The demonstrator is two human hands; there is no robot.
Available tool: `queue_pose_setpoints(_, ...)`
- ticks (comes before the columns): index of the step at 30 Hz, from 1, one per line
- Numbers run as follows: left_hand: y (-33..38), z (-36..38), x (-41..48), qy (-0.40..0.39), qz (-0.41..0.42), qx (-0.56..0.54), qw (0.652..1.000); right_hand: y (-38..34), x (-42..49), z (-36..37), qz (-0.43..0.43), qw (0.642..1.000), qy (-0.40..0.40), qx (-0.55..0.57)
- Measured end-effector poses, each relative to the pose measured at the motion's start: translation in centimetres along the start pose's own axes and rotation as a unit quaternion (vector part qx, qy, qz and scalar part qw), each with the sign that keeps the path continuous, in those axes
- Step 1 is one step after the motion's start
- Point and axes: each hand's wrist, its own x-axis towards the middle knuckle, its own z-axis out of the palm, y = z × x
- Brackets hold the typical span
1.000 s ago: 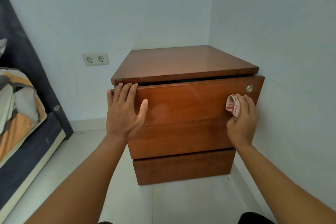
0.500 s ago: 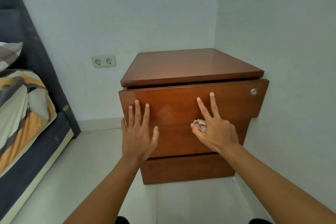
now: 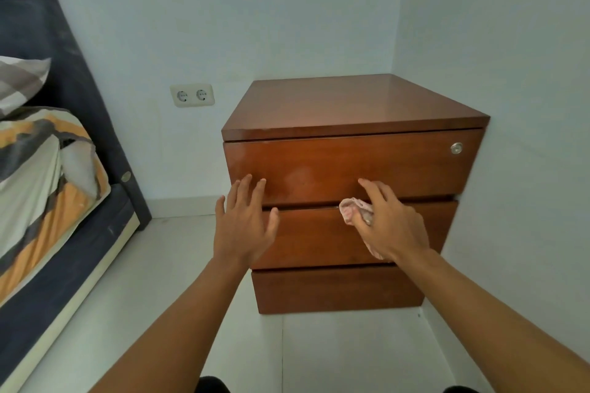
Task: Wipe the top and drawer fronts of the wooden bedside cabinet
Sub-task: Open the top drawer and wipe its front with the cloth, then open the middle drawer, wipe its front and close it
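The wooden bedside cabinet [image 3: 354,102] stands in the room's corner, with three drawer fronts below its top. Its top drawer [image 3: 399,163] sits nearly flush with the cabinet and has a round metal lock [image 3: 457,148] at the right. My left hand [image 3: 244,223] lies with fingers spread against the lower left part of the top drawer front. My right hand [image 3: 388,222] holds a small pinkish cloth [image 3: 352,210] at the seam between the top and middle drawer [image 3: 309,239], its fingers reaching onto the top drawer front.
A bed with a dark frame [image 3: 64,271] and striped bedding [image 3: 38,169] stands at the left. A double wall socket [image 3: 192,95] is on the wall left of the cabinet. The right wall [image 3: 526,137] runs close beside the cabinet. Pale floor tiles [image 3: 159,281] lie in front.
The top drawer, open a little a second ago, now sits nearly flush. My right hand with the cloth has moved from the lock down to the drawer seam; my left hand has slid lower.
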Motion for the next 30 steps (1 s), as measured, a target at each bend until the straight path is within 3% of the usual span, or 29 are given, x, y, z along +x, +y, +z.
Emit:
queue_pose_setpoints(7,-2.6,3.1,-2.3,-0.134,-0.085,0.024,0.987,1.8,-1.6,2.5,0.072,0.988,-0.127,-0.043)
queue_pose_setpoints(16,-2.5,3.7,-0.7,-0.122,-0.11,0.033,0.986,2.4,-0.8,3.8,0.077,0.987,-0.135,-0.046)
queue_pose_setpoints(30,-2.8,3.9,-0.8,-0.18,-0.105,0.033,0.977,2.1,-0.7,3.4,0.094,0.98,-0.172,-0.044)
